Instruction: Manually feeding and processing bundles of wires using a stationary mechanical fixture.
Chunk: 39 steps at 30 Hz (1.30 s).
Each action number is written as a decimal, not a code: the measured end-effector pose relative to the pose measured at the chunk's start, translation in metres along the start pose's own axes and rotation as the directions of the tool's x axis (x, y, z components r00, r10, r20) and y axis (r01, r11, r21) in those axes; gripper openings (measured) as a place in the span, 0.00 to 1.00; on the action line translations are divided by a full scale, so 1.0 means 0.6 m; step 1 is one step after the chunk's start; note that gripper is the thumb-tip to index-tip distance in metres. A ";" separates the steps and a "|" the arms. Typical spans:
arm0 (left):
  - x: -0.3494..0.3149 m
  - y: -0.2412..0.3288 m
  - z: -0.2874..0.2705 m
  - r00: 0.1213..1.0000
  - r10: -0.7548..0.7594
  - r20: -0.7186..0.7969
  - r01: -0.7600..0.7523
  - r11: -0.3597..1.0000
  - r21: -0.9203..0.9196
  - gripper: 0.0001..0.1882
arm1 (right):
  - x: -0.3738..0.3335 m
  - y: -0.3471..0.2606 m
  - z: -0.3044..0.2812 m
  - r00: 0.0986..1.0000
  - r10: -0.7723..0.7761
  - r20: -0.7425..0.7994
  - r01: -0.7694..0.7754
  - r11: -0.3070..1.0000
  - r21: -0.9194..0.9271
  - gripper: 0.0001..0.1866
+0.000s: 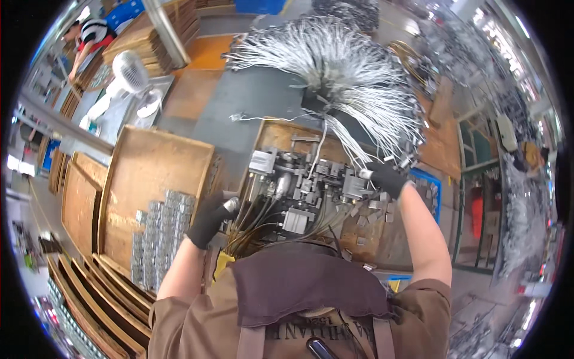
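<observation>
My left hand (pixel 209 220), in a dark glove, is closed at the left of a metal fixture (pixel 308 185) with small cylinders and hoses. A pale, silvery spot shows at its fingertips; I cannot tell if it is a small part or the tips. My right hand (pixel 387 178), also dark-gloved, pinches the end of a white cable by the fixture's right block (pixel 354 186). White cables (pixel 353 140) run down to it from a big fanned bundle (pixel 371 78) behind. Another white cable (pixel 318 146) drops into the middle of the fixture.
Small metal pieces (pixel 373 206) lie right of the fixture. At left, a wooden tray (pixel 158 155) holds stacked silvery parts (pixel 164 230); more wooden trays (pixel 107 293) stand below. A white fan (pixel 130 72) and a person (pixel 95 36) are farther back. A blue bin (pixel 427 179) sits at right.
</observation>
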<state>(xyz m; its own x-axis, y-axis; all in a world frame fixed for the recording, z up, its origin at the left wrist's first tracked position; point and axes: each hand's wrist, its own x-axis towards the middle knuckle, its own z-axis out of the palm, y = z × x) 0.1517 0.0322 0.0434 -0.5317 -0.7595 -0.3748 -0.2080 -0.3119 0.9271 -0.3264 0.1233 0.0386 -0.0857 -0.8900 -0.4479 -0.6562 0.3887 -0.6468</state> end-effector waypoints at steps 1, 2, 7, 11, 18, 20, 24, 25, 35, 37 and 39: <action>-0.006 0.000 -0.011 0.999 -0.016 -0.038 0.014 0.998 -0.062 0.18 | -0.017 -0.012 -0.006 0.995 0.095 0.021 -0.097 0.978 0.185 0.26; -0.009 0.001 -0.030 0.997 -0.011 -0.082 0.008 0.999 -0.046 0.18 | -0.021 -0.017 -0.005 0.995 0.092 -0.036 -0.079 0.961 0.265 0.22; -0.041 0.016 -0.065 0.970 -0.077 -0.230 0.038 0.985 -0.169 0.20 | -0.017 0.017 0.061 0.969 0.245 0.022 0.001 -0.093 0.996 0.10; -0.050 0.020 -0.074 0.969 -0.091 -0.231 0.048 0.981 -0.186 0.20 | 0.038 0.147 0.094 0.849 -0.259 -0.461 0.251 0.965 -0.080 0.11; -0.057 -0.010 -0.204 0.898 0.234 -0.374 -0.118 0.944 0.307 0.21 | 0.011 0.077 -0.019 0.914 -0.143 -0.379 0.256 0.930 0.266 0.20; -0.076 0.005 -0.250 0.839 0.293 -0.458 -0.079 0.899 0.430 0.22 | 0.003 0.047 -0.041 0.970 -0.012 -0.242 0.194 0.638 0.745 0.17; -0.130 0.000 -0.332 0.792 0.199 -0.578 0.223 0.786 0.576 0.30 | 0.032 -0.096 -0.014 0.749 0.126 -0.650 0.442 0.636 0.633 0.21; -0.146 -0.046 -0.376 0.819 0.125 -0.560 0.246 0.806 0.539 0.34 | 0.068 -0.069 -0.025 0.718 0.104 -0.688 0.509 0.595 0.621 0.22; -0.170 -0.094 -0.482 0.849 -0.282 -0.446 0.367 0.923 0.115 0.37 | 0.133 -0.250 0.116 0.788 -0.608 0.098 0.608 0.744 -0.276 0.10; -0.162 -0.098 -0.475 0.847 -0.265 -0.461 0.361 0.923 0.134 0.34 | 0.127 -0.264 0.136 0.785 -0.512 0.350 0.620 0.668 -0.412 0.18; -0.151 -0.096 -0.461 0.844 -0.252 -0.474 0.362 0.919 0.155 0.31 | 0.120 -0.271 0.128 0.865 -0.450 0.222 0.501 0.748 -0.436 0.22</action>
<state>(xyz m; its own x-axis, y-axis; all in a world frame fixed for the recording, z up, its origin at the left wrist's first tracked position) 0.4389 -0.0387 0.0218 -0.0071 -0.8328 -0.5536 -0.5110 -0.4728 0.7179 -0.1682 0.0143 0.0638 0.3876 -0.8918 -0.2334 -0.8604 -0.2591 -0.4389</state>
